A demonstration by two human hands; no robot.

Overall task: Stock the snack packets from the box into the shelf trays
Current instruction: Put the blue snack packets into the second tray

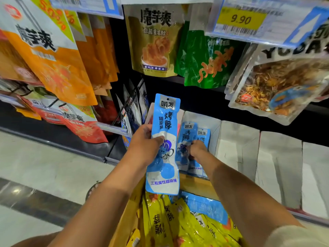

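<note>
My left hand [145,141] grips a long blue snack packet [164,122] upright, thumb across its front, in front of the shelf. To its right, my right hand [196,148] pinches the blue packets [188,134] that stand in a white shelf tray [211,123]. Below my arms a cardboard box [197,186] holds several yellow packets [160,221] and one more blue packet [206,205] lying flat.
More white trays [238,139] line the low shelf to the right. Hanging bags fill the pegs above: orange ones [58,68] at left, green [208,63] and clear [277,86] at right. A price strip [245,20] juts out overhead. Grey floor [44,166] lies at left.
</note>
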